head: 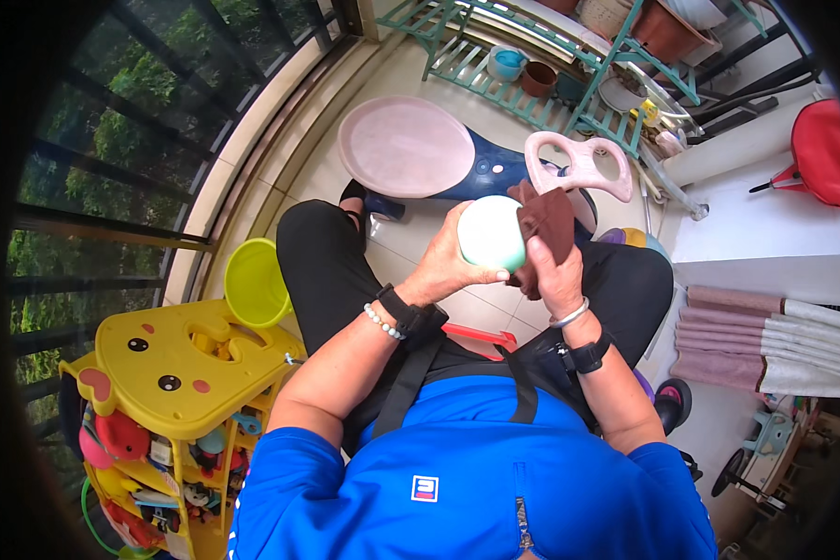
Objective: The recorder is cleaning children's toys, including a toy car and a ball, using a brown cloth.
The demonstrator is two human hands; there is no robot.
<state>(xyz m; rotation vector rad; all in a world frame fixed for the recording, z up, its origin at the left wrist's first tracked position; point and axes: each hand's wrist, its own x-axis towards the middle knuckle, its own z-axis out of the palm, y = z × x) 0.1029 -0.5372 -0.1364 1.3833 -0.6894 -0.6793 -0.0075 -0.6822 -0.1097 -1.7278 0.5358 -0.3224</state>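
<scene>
My left hand (448, 255) holds a smooth mint-green rounded object (491, 234) from its left and lower side, with the thumb along the near edge. A brown cloth (547, 220) is bunched in my right hand (557, 274) and touches the object's right side. Some fingers of my right hand are hidden by the cloth. Just beyond both hands stands a child's ride-on swing car with a pink seat (407, 147), a navy body (486, 168) and a pink steering handle (588, 164).
To the left are a lime-green bucket (255, 282) and a yellow toy shelf (182, 381) packed with toys. Green slatted plant racks (493, 73) with pots stand at the far side. A red plastic piece (479, 334) lies between my legs. Folded curtain fabric (735, 336) is at right.
</scene>
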